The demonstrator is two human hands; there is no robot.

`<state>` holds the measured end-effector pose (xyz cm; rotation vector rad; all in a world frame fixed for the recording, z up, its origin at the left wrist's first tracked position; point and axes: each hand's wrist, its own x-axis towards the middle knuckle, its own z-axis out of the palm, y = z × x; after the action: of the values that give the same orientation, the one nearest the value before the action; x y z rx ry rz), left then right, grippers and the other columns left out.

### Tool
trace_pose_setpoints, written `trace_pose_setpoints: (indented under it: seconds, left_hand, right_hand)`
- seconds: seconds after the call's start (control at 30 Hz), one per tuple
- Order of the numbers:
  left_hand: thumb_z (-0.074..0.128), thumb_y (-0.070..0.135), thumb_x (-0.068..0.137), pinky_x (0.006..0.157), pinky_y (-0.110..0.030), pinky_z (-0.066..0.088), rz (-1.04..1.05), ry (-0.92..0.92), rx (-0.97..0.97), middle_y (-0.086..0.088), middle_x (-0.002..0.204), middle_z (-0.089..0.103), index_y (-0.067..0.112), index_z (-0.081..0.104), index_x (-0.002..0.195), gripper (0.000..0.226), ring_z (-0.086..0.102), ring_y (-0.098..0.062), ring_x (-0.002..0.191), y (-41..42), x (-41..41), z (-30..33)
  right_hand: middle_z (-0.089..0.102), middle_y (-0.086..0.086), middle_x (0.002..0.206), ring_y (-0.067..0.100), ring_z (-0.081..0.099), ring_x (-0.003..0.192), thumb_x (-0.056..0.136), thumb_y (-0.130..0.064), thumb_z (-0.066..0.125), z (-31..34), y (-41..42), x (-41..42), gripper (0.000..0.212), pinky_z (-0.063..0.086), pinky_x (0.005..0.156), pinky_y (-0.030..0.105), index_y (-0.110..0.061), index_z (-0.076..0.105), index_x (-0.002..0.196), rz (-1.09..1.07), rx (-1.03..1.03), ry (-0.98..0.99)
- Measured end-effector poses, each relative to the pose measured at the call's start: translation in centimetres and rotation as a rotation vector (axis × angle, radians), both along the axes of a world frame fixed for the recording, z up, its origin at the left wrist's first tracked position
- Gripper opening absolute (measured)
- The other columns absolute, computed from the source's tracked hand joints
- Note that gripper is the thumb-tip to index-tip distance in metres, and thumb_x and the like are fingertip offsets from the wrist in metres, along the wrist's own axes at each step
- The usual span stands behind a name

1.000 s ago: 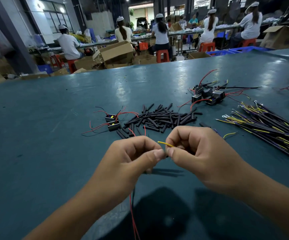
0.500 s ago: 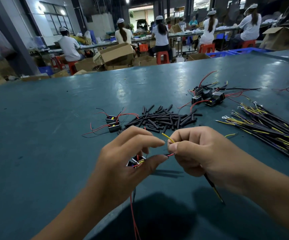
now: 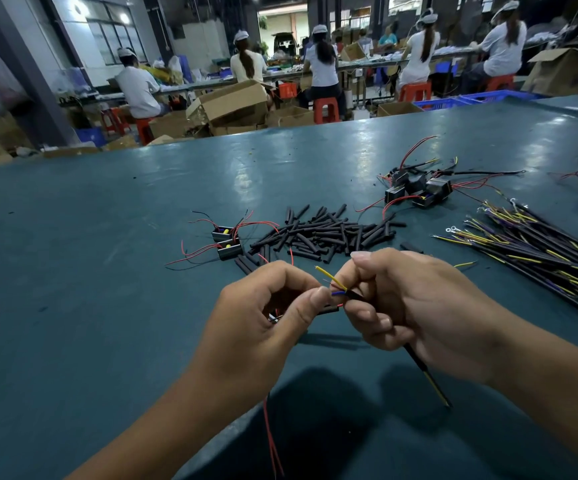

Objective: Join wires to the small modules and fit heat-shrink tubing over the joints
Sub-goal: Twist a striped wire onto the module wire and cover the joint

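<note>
Pinching wire ends (image 3: 336,292), left hand (image 3: 263,320), right hand (image 3: 415,306) gripping black cable (image 3: 426,375)

No readable text in this view.
The cardboard boxes (image 3: 232,102) at the far benches and the small modules (image 3: 227,242) on the table show no letters, numbers or brand marks that can be read.

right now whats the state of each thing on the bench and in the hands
left hand: pinching thin wire ends at its fingertips
right hand: gripping the black sheathed cable
black sheathed cable: held, yellow and blue cores bared at its tip
pile of black heat-shrink tubes: loose on the teal bench
two small black modules with red leads: lying unjoined
bundle of black and yellow cables: lying loose
</note>
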<state>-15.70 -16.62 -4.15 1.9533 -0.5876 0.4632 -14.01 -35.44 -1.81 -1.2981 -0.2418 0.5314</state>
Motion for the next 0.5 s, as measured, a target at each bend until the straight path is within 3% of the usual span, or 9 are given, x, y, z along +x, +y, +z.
trace_pose_setpoints:
  seconds: [0.17, 0.33, 0.5]
  left_hand:
    - [0.069, 0.030, 0.084, 0.053, -0.014, 0.038, -0.107, 0.335, -0.202, 0.001, 0.059, 0.057, 0.017, 0.072, 0.075, 0.016, 0.048, -0.008, 0.055, -0.30, -0.29, 0.32]
    - [0.073, 0.023, 0.081, 0.056, -0.023, 0.042, -0.337, 0.749, -0.427, -0.007, 0.065, 0.050, 0.013, 0.069, 0.067, 0.018, 0.044, -0.016, 0.056, -0.57, -0.61, 0.52]
    - [0.069, 0.016, 0.083, 0.058, -0.024, 0.043, -0.404, 0.829, -0.436, -0.008, 0.069, 0.048, 0.010, 0.067, 0.072, 0.012, 0.042, -0.015, 0.058, -0.51, -0.75, 0.63]
  right_hand:
    - [0.041, 0.001, 0.053, 0.012, 0.027, 0.046, 0.075, -0.060, 0.052, 0.24, 0.24, -0.17, 0.047, 0.018, 0.039, 0.018, -0.014, 0.062, 0.071, -0.017, -0.077, -0.051]
    - [0.041, 0.000, 0.051, 0.012, 0.034, 0.046, 0.076, -0.074, 0.059, 0.41, 0.24, -0.53, 0.060, 0.028, 0.042, 0.016, -0.016, 0.062, 0.059, -0.107, -0.267, -0.302]
    - [0.032, -0.010, 0.049, 0.007, 0.027, 0.046, 0.073, -0.061, 0.068, -0.04, 0.19, -0.98, 0.051, 0.024, 0.044, 0.018, -0.017, 0.049, 0.058, -0.167, -0.428, -0.593]
